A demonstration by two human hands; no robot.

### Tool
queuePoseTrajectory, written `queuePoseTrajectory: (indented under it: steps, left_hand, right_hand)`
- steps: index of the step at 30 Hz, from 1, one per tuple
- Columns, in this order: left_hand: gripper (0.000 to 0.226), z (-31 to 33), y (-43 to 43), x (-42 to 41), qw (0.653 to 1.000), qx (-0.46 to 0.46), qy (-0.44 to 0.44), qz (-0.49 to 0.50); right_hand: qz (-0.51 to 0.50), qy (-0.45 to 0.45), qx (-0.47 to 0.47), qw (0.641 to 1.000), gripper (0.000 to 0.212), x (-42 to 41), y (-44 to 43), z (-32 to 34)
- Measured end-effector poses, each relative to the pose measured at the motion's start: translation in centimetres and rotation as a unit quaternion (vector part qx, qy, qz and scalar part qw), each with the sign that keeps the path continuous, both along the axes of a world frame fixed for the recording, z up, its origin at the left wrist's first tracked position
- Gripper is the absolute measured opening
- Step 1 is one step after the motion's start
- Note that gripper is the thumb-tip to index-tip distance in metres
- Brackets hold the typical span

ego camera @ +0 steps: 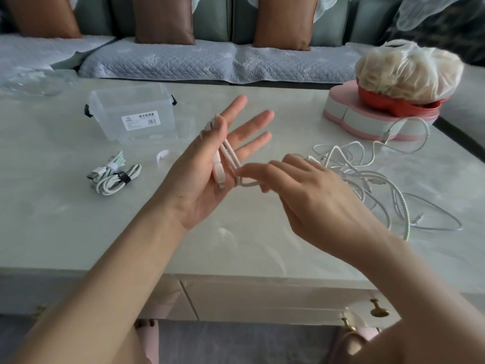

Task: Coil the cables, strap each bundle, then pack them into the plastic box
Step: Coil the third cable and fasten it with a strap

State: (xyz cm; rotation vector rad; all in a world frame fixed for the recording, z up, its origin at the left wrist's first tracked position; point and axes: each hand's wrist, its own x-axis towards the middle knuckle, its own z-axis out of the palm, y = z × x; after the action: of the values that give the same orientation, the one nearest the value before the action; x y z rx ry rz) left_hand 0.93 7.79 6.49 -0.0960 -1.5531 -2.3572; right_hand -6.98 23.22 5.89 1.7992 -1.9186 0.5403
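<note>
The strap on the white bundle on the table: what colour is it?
The strap is black; head view shows it.

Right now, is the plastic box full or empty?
Empty. The plastic box shows nothing through its clear walls; two strapped bundles lie outside on the table.

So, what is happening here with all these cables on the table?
A person is coiling a pale cable by hand. The left hand is held palm up with straight fingers, its thumb pinning the cable, and the right hand pinches a loop of it beside the palm. Two strapped bundles lie on the table near the plastic box, which looks empty. A loose tangle of cables lies at the right.
</note>
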Motion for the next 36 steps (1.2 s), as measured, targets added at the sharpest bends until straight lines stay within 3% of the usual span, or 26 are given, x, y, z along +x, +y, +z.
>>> queuePoseTrajectory:
  steps: [3,6,8,10,15,20,24,29,34,36]
  left_hand:
    - [0.044,0.0,0.2,0.0,1.0,-0.022,-0.002,-0.011]
    - [0.048,0.2,0.5,0.1,0.998,-0.061,-0.012,-0.008]
    - [0.059,0.1,1.1,0.1,0.991,-0.128,-0.024,-0.001]
    - [0.067,-0.2,1.8,0.1,0.984,-0.173,-0.033,-0.01]
    - [0.062,-0.4,2.6,0.0,0.973,-0.221,-0.054,-0.028]
    - [0.06,-0.4,2.8,0.3,0.968,-0.24,-0.079,-0.013]
    - [0.058,-0.3,2.8,0.3,0.955,-0.281,-0.097,-0.008]
    - [0.059,-0.5,2.2,0.4,0.961,-0.245,-0.115,-0.058]
    - [0.057,-0.7,1.5,0.5,0.968,-0.194,-0.119,-0.109]
    - [0.066,-0.9,1.4,0.6,0.963,-0.196,-0.133,-0.128]
  right_hand:
    - [-0.013,-0.017,-0.05,0.999,0.044,0.1,0.2,0.0]
    - [-0.033,-0.046,-0.104,0.993,0.018,-0.1,0.9,0.5]
    - [-0.041,-0.056,-0.126,0.99,0.016,-0.5,1.3,0.9]
    - [-0.038,-0.05,-0.125,0.99,0.017,-0.7,1.5,1.1]
    - [-0.012,-0.012,-0.107,0.994,0.013,-0.6,1.2,1.0]
    - [0.041,-0.055,-0.082,0.994,0.015,-0.9,1.1,1.1]
    - [0.015,-0.085,-0.077,0.993,0.019,-1.2,1.3,1.3]
    - [0.017,-0.106,-0.074,0.991,0.03,-1.7,1.3,1.2]
    - [0.047,-0.167,-0.078,0.982,0.023,-1.7,1.3,1.2]
    - [0.047,-0.19,-0.081,0.977,0.018,-1.8,1.3,1.3]
